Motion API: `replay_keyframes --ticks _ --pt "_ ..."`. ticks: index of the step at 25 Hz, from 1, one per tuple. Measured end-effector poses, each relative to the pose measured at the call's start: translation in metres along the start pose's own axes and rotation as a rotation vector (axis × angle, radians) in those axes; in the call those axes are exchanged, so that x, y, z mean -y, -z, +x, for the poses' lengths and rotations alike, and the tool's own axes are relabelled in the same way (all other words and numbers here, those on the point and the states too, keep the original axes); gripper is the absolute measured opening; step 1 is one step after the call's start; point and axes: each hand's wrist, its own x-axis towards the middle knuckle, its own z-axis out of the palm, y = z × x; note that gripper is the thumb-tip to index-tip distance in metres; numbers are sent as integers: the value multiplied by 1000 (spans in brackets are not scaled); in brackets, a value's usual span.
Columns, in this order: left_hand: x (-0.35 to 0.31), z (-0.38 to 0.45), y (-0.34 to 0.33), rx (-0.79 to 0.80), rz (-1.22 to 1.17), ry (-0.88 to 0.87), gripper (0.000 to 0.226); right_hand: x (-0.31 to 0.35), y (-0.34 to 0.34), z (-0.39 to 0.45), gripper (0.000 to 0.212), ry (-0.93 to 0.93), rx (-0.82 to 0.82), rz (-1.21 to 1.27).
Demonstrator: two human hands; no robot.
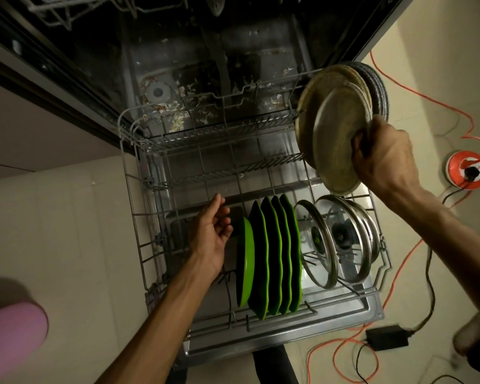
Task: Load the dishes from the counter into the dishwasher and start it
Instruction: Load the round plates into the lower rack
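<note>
Holding a stack of dirty plates (336,134), the right hand (383,159) is up over the far right corner of the rack (139,217). Its fingers are clenched on the near rim of the stack, and the plates tilt on edge, above the rack and not in it. At least one is shiny metal, and a darker one sits at the back of the stack.

The left hand (211,234) is low over the middle of the rack, just left of the green plates (272,256). Its fingers are loose and a bit curled, and it is grasping nothing. It looks very close to the nearest green plate, but I cannot tell if it touches.

Five green plates stand on edge in a row near the front of the rack. Right beside them, in the front right corner, glass lids (341,242) with metal rims stand on edge too.

The rack is pulled out over the open door (372,309) of the dishwasher (194,59). Bits of food lie on the floor of the tub behind it. An orange cord (399,275) lies on the floor to the right.
</note>
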Motion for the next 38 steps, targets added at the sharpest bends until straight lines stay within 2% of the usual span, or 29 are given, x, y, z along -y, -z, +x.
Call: replay_keyframes --ticks 20,24,38 --pt "0 5 6 -22 3 13 11 -13 -40 46 16 -31 135 -52" --pt "1 7 8 -25 -4 19 11 -8 -41 54 16 -65 117 -53" --pt "2 7 8 -17 -4 36 12 -5 -34 60 33 -80 53 -77"
